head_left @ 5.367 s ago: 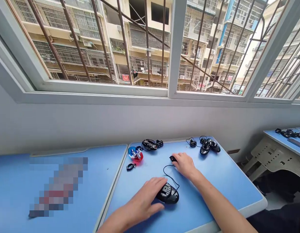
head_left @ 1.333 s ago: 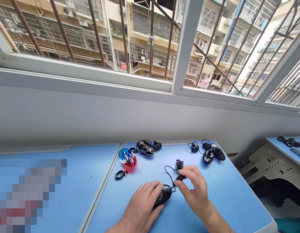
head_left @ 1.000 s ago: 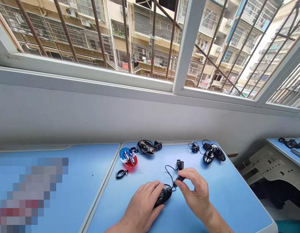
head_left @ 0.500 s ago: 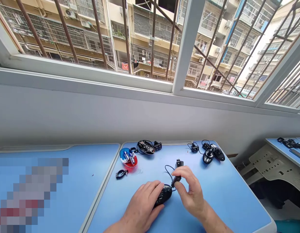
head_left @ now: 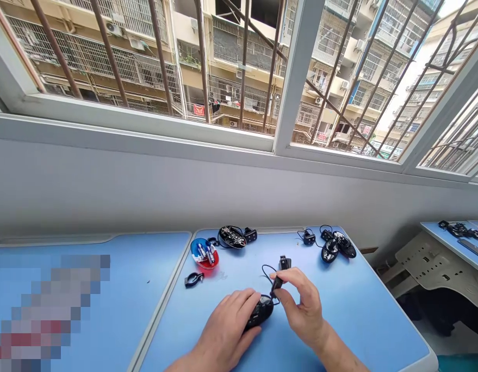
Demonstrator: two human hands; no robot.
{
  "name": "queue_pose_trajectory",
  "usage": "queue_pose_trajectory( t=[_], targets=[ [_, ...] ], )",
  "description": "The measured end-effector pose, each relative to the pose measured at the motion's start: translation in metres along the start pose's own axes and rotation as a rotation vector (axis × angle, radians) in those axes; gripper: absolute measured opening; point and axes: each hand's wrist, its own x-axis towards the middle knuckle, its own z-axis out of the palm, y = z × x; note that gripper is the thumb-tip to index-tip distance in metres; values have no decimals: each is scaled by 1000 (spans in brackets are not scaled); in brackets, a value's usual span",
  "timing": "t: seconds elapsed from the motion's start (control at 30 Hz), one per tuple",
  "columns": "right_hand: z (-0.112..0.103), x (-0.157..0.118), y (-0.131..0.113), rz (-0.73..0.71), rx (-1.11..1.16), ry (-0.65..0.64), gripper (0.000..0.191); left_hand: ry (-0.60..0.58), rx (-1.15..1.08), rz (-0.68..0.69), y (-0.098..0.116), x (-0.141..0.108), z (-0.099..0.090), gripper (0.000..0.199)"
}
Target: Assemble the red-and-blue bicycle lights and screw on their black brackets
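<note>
My left hand (head_left: pixel 232 326) is wrapped over a glossy black oval device (head_left: pixel 263 310) on the blue table, hiding much of it. My right hand (head_left: pixel 302 301) pinches a small black piece (head_left: pixel 276 283) between thumb and fingertips, just above the device's far end. A thin black cable (head_left: pixel 267 267) loops beside this piece. Just beyond the fingertips is a black block-like part (head_left: pixel 285 262); whether it joins the pinched piece I cannot tell.
At the back left are a blue-and-red tray (head_left: pixel 199 243) with batteries, a black ring clamp (head_left: pixel 193 279) and an oval device (head_left: pixel 232 236). Back right are more black oval devices (head_left: pixel 330 250) and a small wired box (head_left: pixel 308 237). A seam (head_left: pixel 161 299) parts two tables.
My right hand and the small black piece have shifted slightly left, and the piece tilts a little more. My left hand stays on the oval device.
</note>
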Motion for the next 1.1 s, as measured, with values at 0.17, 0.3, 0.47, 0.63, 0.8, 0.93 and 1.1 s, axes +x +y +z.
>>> queue_pose_trajectory(
  t=[0.17, 0.3, 0.47, 0.63, 0.8, 0.93, 1.1],
  targets=[
    [3, -1, 3, 26, -1, -2, 24, 12, -7, 6, 2, 0, 0, 44],
    [8, -3, 6, 57, -80, 84, 16, 0, -13, -12, 5, 1, -3, 43],
    [3, -1, 6, 62, -4, -14, 23, -15, 12, -3, 4, 0, -3, 48],
    [-3, -1, 5, 48, 103, -120, 37, -5, -1, 4, 1, -1, -2, 46],
    [2, -4, 7, 31, 34, -54, 27, -38, -12, -14, 2, -1, -1, 49],
    [4, -5, 10, 50, -42, 16, 27, -62, -8, -24, 2, -2, 0, 52],
    [-1, -4, 10, 17, 21, -64, 41, -49, -8, -17, 2, -2, -1, 50]
  ],
)
